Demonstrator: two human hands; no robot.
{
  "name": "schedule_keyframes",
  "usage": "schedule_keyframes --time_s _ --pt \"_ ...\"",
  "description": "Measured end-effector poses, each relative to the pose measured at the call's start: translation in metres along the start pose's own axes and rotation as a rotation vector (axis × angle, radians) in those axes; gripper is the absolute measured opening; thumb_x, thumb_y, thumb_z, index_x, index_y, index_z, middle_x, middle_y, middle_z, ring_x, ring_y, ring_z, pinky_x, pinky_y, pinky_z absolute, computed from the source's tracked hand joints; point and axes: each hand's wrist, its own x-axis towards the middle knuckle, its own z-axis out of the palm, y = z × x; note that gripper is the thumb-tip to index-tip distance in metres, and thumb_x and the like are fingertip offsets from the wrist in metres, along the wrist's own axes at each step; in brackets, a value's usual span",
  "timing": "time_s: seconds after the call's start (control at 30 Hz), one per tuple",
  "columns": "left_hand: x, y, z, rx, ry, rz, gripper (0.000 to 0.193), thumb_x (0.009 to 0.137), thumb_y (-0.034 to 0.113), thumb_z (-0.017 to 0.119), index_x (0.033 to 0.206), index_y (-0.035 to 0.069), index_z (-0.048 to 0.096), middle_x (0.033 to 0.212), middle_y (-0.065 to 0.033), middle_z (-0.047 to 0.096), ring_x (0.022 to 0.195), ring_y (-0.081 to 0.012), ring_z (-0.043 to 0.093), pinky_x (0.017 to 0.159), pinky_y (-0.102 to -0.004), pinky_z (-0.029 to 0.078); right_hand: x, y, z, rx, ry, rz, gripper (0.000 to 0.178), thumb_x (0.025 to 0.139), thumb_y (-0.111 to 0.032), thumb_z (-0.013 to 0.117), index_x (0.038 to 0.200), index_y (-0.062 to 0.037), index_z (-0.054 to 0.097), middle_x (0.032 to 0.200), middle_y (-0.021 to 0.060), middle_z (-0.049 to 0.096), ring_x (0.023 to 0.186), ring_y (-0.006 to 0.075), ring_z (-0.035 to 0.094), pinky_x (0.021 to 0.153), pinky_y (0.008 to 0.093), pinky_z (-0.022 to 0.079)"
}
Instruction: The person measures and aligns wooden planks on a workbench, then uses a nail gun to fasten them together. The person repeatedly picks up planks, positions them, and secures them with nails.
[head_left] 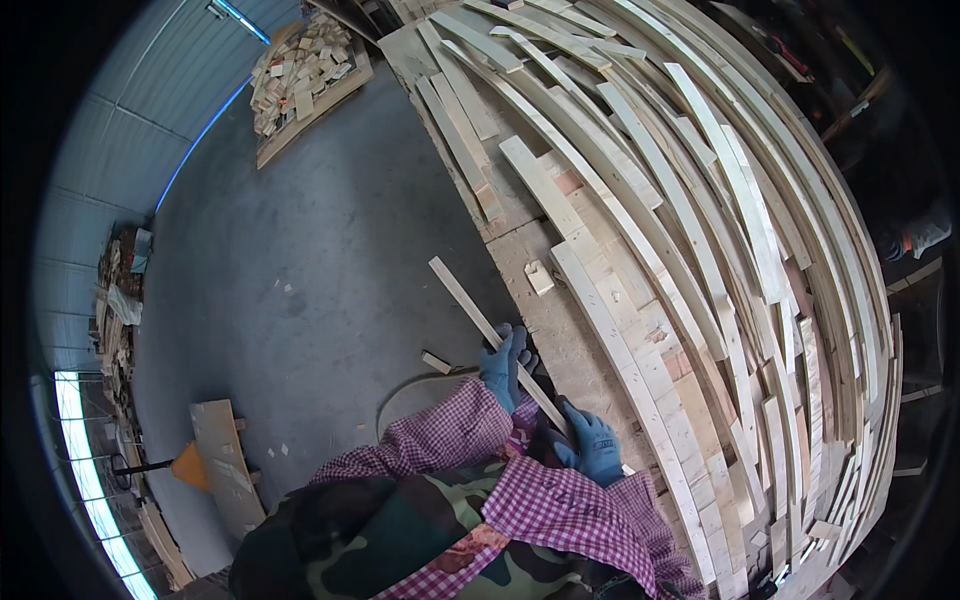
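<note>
A narrow wooden strip slants across in front of me, its far end out over the floor and its near end by my body. Gloved in blue, my left hand is closed around the strip near its middle. My right hand, in a blue glove too, is closed at the strip's near end; some of its fingers are hidden. Just right of both hands is the edge of a wooden worktable. On it lie long pale wooden strips, and a small wood block sits near its edge.
Many more loose strips are heaped across the table to the right. A pile of wood offcuts stands on a board at the far left. Closer on the left, a flat board leans beside a yellow piece. A short offcut lies below my left hand.
</note>
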Motion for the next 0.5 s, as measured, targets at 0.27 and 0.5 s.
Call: schedule_keyframes --time_s 0.27,0.5 --pt "0.083 0.115 -0.018 -0.214 -0.141 0.182 0.022 0.09 0.017 0.058 0.111 0.019 0.053 0.093 -0.0019 0.063 0.063 -0.0155 0.055 0.064 -0.0343 0.052 0.148 -0.015 -0.019 0.082 0.139 0.297 0.053 0.082 -0.033 0.065 0.126 -0.006 0.052 0.113 0.0161 0.06 0.108 0.0297 0.056 0.093 0.039 0.043" --pt "0.167 0.24 -0.018 -0.045 0.06 0.037 0.031 0.082 0.044 0.067 0.09 0.017 0.054 0.071 0.0032 0.049 0.064 -0.0105 0.049 0.066 -0.0295 0.046 0.422 -0.031 0.033 -0.037 0.141 0.287 0.07 0.077 -0.037 0.069 0.133 -0.0041 0.042 0.129 0.0184 0.05 0.12 0.033 0.046 0.101 0.0408 0.037"
